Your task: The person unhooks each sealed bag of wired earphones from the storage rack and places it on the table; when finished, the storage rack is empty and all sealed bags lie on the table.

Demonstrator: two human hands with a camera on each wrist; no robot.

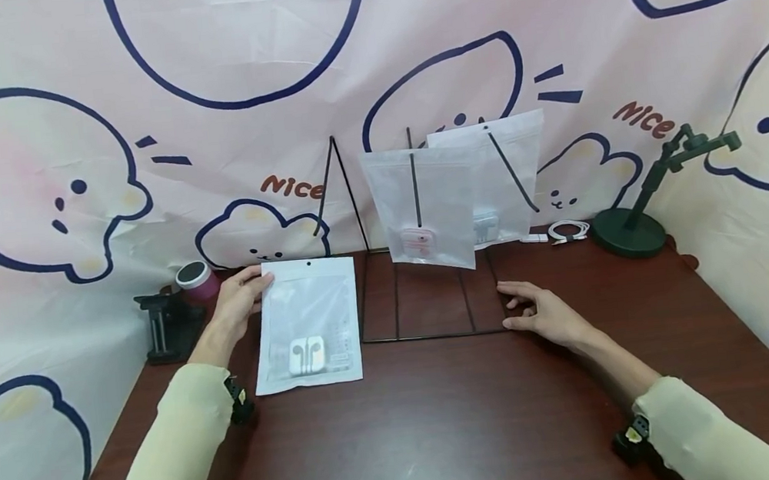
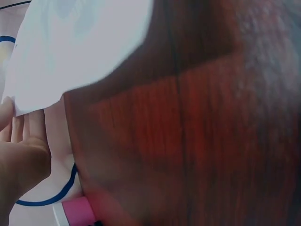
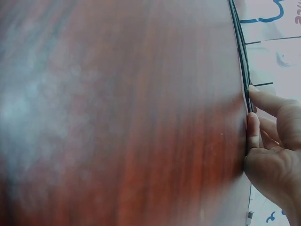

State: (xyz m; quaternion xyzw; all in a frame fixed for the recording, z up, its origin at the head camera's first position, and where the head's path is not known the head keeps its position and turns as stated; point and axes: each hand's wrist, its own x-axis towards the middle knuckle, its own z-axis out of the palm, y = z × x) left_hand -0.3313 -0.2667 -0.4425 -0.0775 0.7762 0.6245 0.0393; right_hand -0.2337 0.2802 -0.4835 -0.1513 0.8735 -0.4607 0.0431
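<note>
My left hand pinches the upper left corner of a white zip pouch. The pouch has a clear front and a small hang hole at its top. Wired earphones in a white holder show near its bottom. A black wire display rack stands to the right of the pouch. At the rack's front right corner, the fingertips of my right hand hold its thin rod. Two more white pouches hang on the rack: a front one with a pinkish item, and one behind.
A coiled white cable and a dark green jointed stand are at the back right. At the back left are a black stand and a pink-and-white round container. The brown table meets a printed backdrop.
</note>
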